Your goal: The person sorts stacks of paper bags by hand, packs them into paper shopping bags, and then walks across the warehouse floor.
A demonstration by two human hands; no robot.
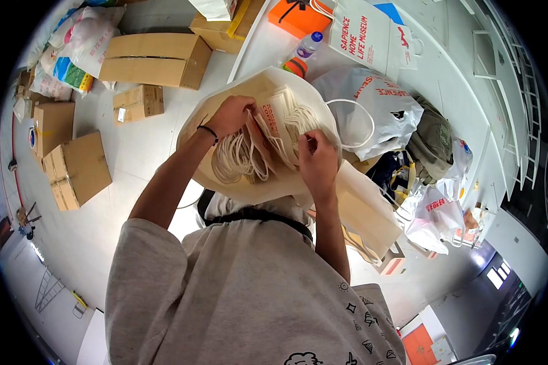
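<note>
A large cream bag (201,134) stands wide open in front of my body. Inside are several folded paper bags (269,121) with red lettering, packed upright, and bundles of white cord handles (237,159) loop out on both sides of them. My left hand (232,115), with a dark band on its wrist, reaches in over the far left rim and pinches the top edge of a paper bag. My right hand (318,161) is curled at the right side, its fingers against the cord handles; what lies between these fingers is hidden.
On the white table (249,52) are an orange box (298,18), a water bottle (309,45) and a lettered paper bag (362,33). White plastic bags (374,103) crowd the right. Cardboard boxes (155,58) and stuffed sacks (91,39) stand on the floor at left.
</note>
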